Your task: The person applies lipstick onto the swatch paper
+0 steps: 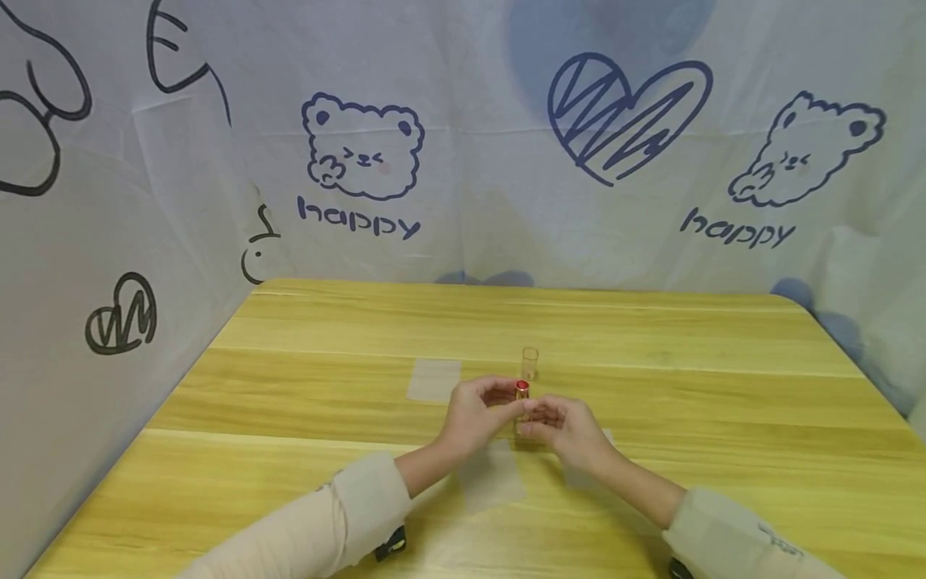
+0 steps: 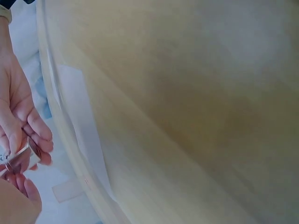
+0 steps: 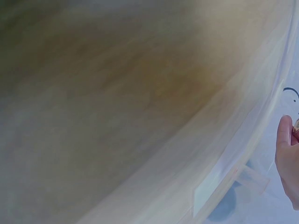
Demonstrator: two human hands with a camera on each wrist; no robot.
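Note:
A lipstick (image 1: 522, 390) with a red tip and a shiny gold tube stands upright between both hands, over the middle of the table. My left hand (image 1: 470, 414) pinches it from the left, thumb in front and fingers behind. From the right, my right hand (image 1: 575, 434) grips its lower part, which the fingers partly hide. The left wrist view shows the shiny tube (image 2: 24, 157) among the fingers at the left edge. Just behind the hands, a clear lipstick cap (image 1: 530, 363) stands on the table.
The wood-grain table (image 1: 289, 402) carries a pale square sheet (image 1: 434, 379) left of the cap. Another pale sheet (image 1: 493, 478) lies under the left wrist, and a third is partly covered by the right forearm. A printed white cloth (image 1: 485, 201) hangs behind the table.

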